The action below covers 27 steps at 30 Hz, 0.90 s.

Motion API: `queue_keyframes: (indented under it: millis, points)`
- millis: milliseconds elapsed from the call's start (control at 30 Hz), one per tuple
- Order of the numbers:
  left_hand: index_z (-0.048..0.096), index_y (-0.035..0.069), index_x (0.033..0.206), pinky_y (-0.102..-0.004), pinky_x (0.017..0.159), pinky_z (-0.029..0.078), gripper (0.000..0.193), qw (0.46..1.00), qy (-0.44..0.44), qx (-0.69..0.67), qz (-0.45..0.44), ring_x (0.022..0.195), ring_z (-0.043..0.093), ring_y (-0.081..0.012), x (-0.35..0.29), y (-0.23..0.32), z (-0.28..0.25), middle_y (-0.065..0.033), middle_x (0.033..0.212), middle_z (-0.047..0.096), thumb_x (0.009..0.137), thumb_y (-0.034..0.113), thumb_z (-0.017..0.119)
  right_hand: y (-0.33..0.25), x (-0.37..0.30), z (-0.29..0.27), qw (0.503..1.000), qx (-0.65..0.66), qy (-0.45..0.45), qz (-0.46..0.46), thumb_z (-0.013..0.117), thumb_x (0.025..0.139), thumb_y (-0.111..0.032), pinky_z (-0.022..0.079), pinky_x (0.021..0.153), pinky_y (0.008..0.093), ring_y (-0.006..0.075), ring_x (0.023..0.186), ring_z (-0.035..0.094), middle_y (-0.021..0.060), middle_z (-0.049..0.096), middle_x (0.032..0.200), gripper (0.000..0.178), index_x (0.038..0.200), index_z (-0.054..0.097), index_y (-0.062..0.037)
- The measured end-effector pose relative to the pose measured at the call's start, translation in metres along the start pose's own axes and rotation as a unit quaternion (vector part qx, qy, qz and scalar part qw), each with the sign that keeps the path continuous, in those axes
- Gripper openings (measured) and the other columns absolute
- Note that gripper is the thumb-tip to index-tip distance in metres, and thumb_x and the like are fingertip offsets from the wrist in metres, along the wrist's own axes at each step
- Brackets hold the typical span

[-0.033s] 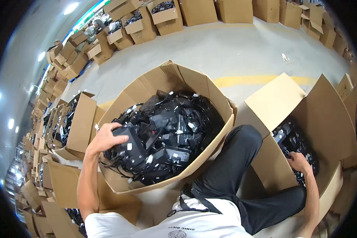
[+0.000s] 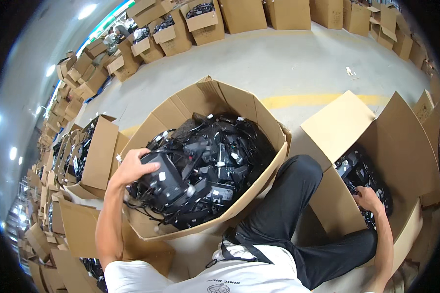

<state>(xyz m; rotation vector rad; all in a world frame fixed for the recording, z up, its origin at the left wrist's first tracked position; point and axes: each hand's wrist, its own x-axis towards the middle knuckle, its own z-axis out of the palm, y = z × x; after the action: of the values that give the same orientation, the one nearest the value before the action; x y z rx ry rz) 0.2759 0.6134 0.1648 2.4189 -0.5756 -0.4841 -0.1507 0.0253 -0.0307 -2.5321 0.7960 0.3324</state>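
My left hand [image 2: 136, 168] is closed on one edge of a black plastic box-shaped unit [image 2: 165, 181], with its thumb lying across the top. The unit has a small white label and is held at the near left of the pile of black electronic units and cables [image 2: 230, 146] inside a large cardboard box [image 2: 154, 124]. My right hand [image 2: 369, 199] reaches into a second cardboard box [image 2: 406, 141] on the right. Its fingers are curled at the black parts with cables [image 2: 349, 163] in there, and what they grip is hidden.
A raised flap [image 2: 338, 124] stands up on the right box. My bent knee [image 2: 305, 171] fits between the two boxes. More open cartons of black parts, such as a carton [image 2: 100, 156], stand at the left. A row of cartons [image 2: 242, 17] lines the far floor.
The black unit in my left hand has shifted slightly and tilted, and the cables beside it have moved. My right hand has stayed nearly in place.
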Motion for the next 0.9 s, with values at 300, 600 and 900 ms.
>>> queue_keyframes:
  millis: [300, 600, 900]
  points:
    - [0.064, -0.01, 0.112, -0.0405, 0.089, 0.052, 0.05, 0.992, 0.107, 0.063, -0.032, 0.1, 0.067, -0.0299, 0.134, -0.062, 0.113, -0.0217, 0.109, 0.069, 0.083, 0.027, 0.081, -0.063, 0.003, -0.026, 0.989, 0.033, 0.069, -0.125, 0.067, 0.086, -0.014, 0.051, 0.069, 0.0441, 0.0385, 0.077, 0.066, 0.0237, 0.066, 0.085, 0.02, 0.091, 0.059, 0.0045]
    - [0.05, 0.001, 0.139, -0.0506, 0.112, 0.037, 0.077, 0.877, -0.066, 0.327, 0.345, 0.138, 0.042, -0.0391, 0.127, -0.026, 0.169, -0.0249, 0.148, 0.044, 0.076, 0.032, 0.082, -0.121, -0.009, -0.037, 0.989, 0.057, 0.044, -0.127, 0.07, 0.087, -0.011, 0.054, 0.078, 0.0413, 0.0354, 0.089, 0.068, 0.0227, 0.067, 0.096, 0.032, 0.115, 0.065, 0.004]
    - [0.072, 0.005, 0.098, -0.0487, 0.115, 0.033, 0.02, 0.919, 0.075, 0.105, 0.371, 0.12, 0.062, -0.0294, 0.116, 0.021, 0.125, -0.0162, 0.108, 0.071, 0.092, 0.024, 0.069, -0.238, 0.001, -0.058, 0.957, 0.129, 0.116, -0.232, 0.075, 0.088, -0.018, 0.054, 0.09, 0.043, 0.0375, 0.103, 0.066, 0.0203, 0.066, 0.111, 0.043, 0.124, 0.062, 0.0011]
